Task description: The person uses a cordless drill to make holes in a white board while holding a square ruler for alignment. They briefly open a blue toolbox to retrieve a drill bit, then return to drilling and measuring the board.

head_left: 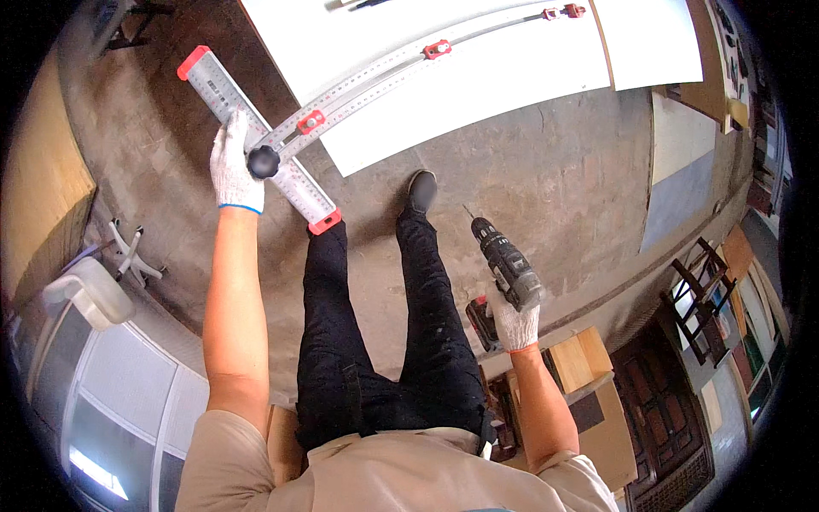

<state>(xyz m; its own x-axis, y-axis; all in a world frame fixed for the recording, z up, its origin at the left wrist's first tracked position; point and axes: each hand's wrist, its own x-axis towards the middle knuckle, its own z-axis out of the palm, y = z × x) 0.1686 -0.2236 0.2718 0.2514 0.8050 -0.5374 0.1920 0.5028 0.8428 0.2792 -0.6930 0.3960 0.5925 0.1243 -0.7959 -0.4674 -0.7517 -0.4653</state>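
Note:
My left hand (232,175), in a white knit glove with a blue cuff, grips the crossbar of a T-square ruler (211,88) beside its black knob (263,161). The crossbar has red end caps. Its long slotted blade, with red sliding stops (310,122), reaches up and right over a white board (478,98). In my gloved right hand (516,328) is a black cordless drill (505,263), wrapped at the handle. A thin bit points up and left, apart from the board. Most of the right fingers are hidden behind the drill.
Another white panel (653,43) adjoins the board at the far right. Wooden boxes (580,358) stand at lower right, near a dark wooden frame (701,299). A white plastic chair (94,294) is at left. My shoe (421,192) is on the concrete floor (546,179) near the board's edge.

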